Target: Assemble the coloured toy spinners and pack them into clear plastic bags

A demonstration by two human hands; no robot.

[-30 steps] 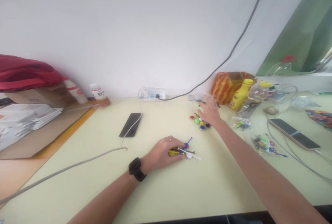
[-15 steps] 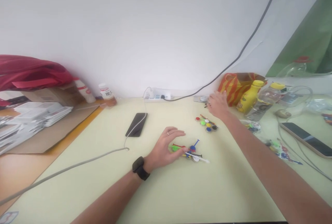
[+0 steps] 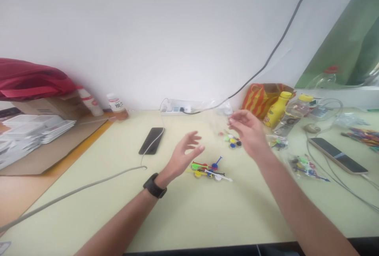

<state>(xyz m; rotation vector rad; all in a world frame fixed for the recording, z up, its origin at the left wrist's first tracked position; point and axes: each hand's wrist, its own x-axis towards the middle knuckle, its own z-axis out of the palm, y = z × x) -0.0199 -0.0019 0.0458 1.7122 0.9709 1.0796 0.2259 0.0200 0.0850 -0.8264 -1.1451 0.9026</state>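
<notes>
My left hand (image 3: 184, 154), wearing a black watch, is raised over the table with its fingers apart and nothing in them. Just below and to its right lies a small pile of coloured plastic arrow pieces with round bases (image 3: 211, 170), in green, red, yellow, blue and white. My right hand (image 3: 247, 129) is up in the air with thumb and fingertips pinched together. From that pinch hangs what looks like a clear plastic bag (image 3: 218, 123), faint and blurred. Behind it, a second group of coloured round pieces (image 3: 232, 140) lies on the table.
Bagged coloured pieces (image 3: 308, 167) lie to the right, near a phone (image 3: 339, 155) and cables. A yellow bottle (image 3: 276, 110) stands by a striped bag (image 3: 254, 98). Leftward are a black phone (image 3: 152, 140), a cable across the table, and a drink bottle (image 3: 117, 108). A power strip (image 3: 174, 108) sits by the wall.
My right hand has come back from the wall side, nearer to me, with clear plastic at its fingertips. My left hand has lifted off the pile of arrow pieces.
</notes>
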